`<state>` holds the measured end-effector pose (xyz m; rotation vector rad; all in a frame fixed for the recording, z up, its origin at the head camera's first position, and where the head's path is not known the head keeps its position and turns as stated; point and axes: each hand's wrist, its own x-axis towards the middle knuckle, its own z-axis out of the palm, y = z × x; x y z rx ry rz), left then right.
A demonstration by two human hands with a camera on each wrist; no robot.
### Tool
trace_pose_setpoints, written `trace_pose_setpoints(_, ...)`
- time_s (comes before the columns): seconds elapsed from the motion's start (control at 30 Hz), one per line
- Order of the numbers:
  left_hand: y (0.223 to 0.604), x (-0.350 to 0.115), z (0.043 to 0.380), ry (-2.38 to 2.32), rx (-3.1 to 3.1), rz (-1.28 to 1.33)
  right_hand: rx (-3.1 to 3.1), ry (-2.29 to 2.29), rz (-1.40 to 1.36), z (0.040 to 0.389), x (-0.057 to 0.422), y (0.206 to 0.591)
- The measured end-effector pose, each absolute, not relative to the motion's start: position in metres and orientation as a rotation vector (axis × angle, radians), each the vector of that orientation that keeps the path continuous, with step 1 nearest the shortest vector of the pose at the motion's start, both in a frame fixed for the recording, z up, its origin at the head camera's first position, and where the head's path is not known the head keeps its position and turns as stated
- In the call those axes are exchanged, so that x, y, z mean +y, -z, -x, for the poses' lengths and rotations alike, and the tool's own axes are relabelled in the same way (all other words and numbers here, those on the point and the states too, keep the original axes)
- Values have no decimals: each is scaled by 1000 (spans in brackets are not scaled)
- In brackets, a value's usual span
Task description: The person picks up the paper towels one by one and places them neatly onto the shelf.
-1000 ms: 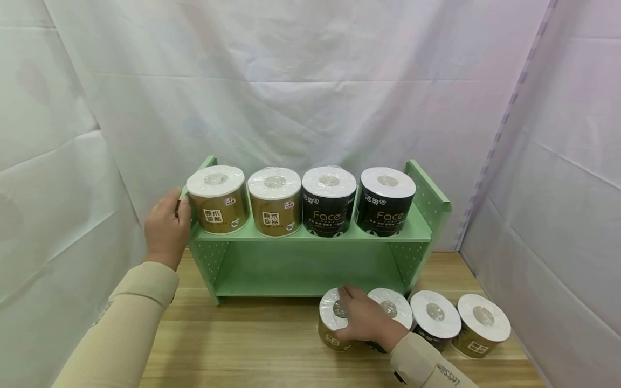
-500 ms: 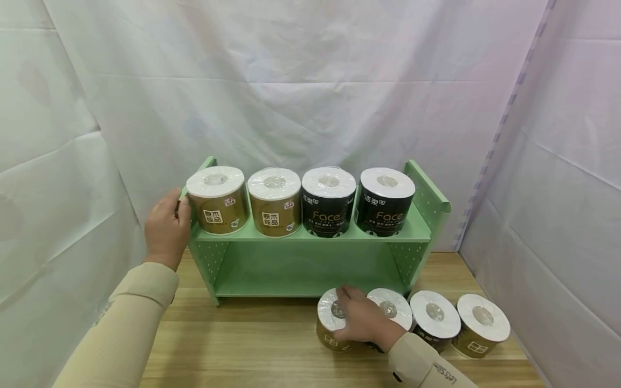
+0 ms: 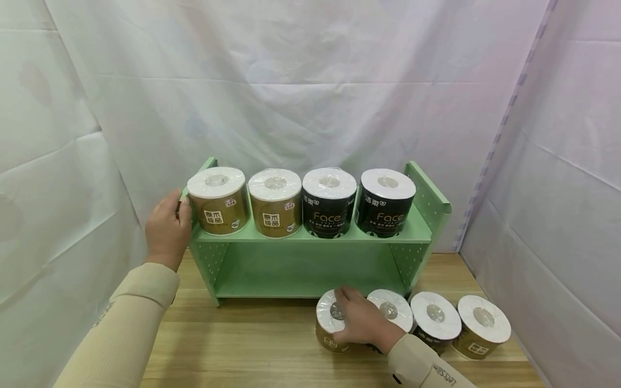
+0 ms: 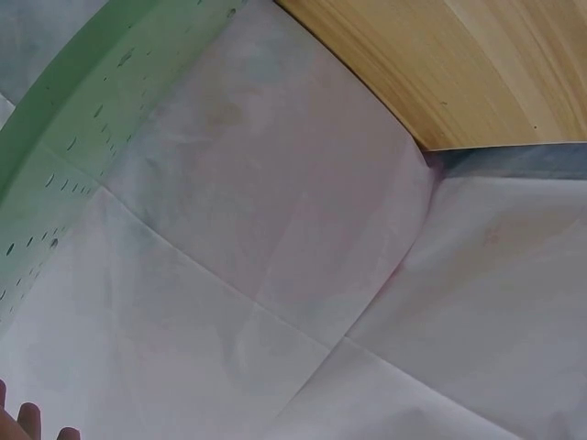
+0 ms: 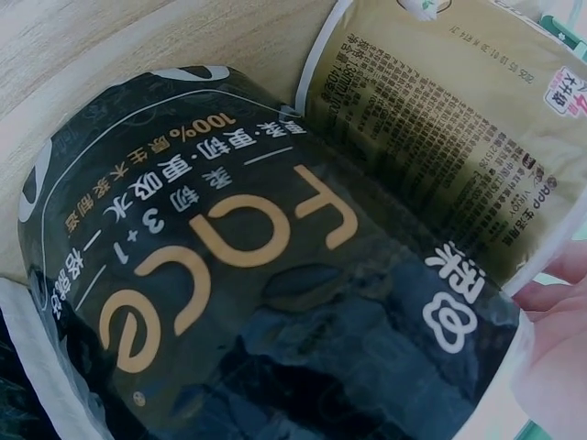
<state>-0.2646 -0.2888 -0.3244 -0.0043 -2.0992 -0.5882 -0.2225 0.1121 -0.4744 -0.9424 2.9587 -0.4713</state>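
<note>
My left hand (image 3: 167, 229) holds the upper left side of the green two-tier shelf (image 3: 310, 269). In the left wrist view, its fingertips (image 4: 29, 420) show at the lower left, near the dotted green side panel. My right hand (image 3: 363, 320) grips a gold-wrapped toilet paper roll (image 3: 324, 334), which stands upright on the table before the shelf. The right wrist view shows that roll's printed gold side (image 5: 440, 128) beside a black roll (image 5: 248, 238) marked "Face", with fingers at the right edge. On the upper tier stand two gold rolls (image 3: 275, 207) and two black rolls (image 3: 329, 207).
Right of my right hand, a black roll (image 3: 390, 307), another black roll (image 3: 435, 315) and a gold roll (image 3: 483, 320) stand in a row on the wooden table (image 3: 233, 345). White cloth (image 3: 310, 97) hangs behind and at both sides.
My right hand and the gold toilet paper roll have shifted very slightly left, away from the neighbouring black roll. My left hand stays on the shelf.
</note>
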Motion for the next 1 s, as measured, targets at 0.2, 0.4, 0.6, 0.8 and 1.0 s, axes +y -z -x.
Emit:
trace_pose_setpoints(0.2,324,-288,264,598,-2109,7,2958,470,956,223,109,475)
trace_pose_setpoints(0.4,323,-288,264,602,-2106,11,2949,470,962,221,106,471)
trace_pose_setpoints(0.6,324,-288,264,604,-2103,15,2927,488,991,220,102,467)
trace_pose_setpoints(0.8,323,-288,263,606,-2105,22,2933,459,1016,220,97,468)
trace_pose_setpoints(1.0,325,-288,264,605,-2100,21,2926,466,1052,218,93,464)
